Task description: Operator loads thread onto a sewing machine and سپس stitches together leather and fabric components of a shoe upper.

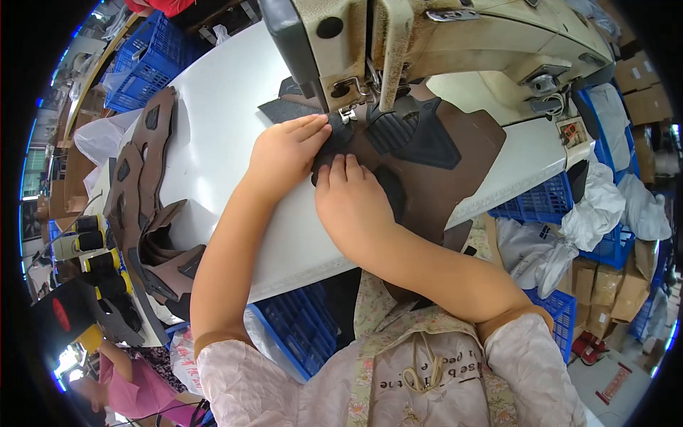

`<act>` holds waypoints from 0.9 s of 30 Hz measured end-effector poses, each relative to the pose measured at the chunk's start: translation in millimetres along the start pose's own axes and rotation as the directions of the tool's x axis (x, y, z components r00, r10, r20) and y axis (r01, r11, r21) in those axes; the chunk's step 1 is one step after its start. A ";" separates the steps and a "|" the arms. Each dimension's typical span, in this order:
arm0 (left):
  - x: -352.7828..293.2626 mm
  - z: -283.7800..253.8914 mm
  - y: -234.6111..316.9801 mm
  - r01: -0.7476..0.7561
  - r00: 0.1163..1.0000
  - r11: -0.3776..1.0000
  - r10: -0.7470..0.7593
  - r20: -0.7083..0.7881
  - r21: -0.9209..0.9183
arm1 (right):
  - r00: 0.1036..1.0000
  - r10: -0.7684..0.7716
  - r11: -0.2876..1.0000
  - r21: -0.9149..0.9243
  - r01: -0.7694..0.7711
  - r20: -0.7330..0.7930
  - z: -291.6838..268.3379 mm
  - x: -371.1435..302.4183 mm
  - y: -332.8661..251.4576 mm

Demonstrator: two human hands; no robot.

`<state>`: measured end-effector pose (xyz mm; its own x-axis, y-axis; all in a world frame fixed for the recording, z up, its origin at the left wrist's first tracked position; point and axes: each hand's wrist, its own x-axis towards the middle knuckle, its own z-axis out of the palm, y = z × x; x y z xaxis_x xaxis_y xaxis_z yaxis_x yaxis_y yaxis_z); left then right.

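Note:
A brown leather-like panel [466,146] lies on the white table under a sewing machine [491,39]. Black patches are on it, among them a padded black piece [427,135] with ribs. My left hand [284,156] rests with fingers stretched out beside the presser foot [346,114], touching dark material at the panel's left side. Closer to me, my right hand [353,206] lies flat on the panel with its fingers extended. The needle's tip is too small to make out. Part of the panel hangs over the table's near edge.
More brown panels [131,185] with black patches are piled on the table's left side. Thread spools [107,260] stand at the far left. Blue crates [537,199] and white plastic bags [597,206] sit to the right. A person in pink [142,384] is at lower left.

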<state>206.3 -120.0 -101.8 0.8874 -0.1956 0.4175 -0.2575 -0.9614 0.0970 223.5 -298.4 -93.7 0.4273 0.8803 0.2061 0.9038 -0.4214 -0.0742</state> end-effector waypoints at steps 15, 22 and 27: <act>0.2 -1.7 13.2 0.055 0.998 0.998 -0.055 0.028 0.005 | 0.974 -0.150 0.976 0.134 0.174 -0.168 -7.5 -17.9 34.3; 0.5 0.4 16.2 0.089 0.995 0.996 -0.089 0.032 0.005 | 0.981 -0.188 0.960 0.206 0.192 -0.039 -17.3 -24.8 53.6; 1.5 0.1 17.8 0.104 0.995 0.995 -0.104 0.012 -0.002 | 0.985 -0.160 0.940 0.296 0.170 -0.056 -18.6 -24.9 59.2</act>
<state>203.1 -137.5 -99.6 0.9140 -0.0970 0.3940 -0.1645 -0.9762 0.1414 265.9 -349.3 -85.1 0.2749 0.9230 0.2692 0.9285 -0.1822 -0.3234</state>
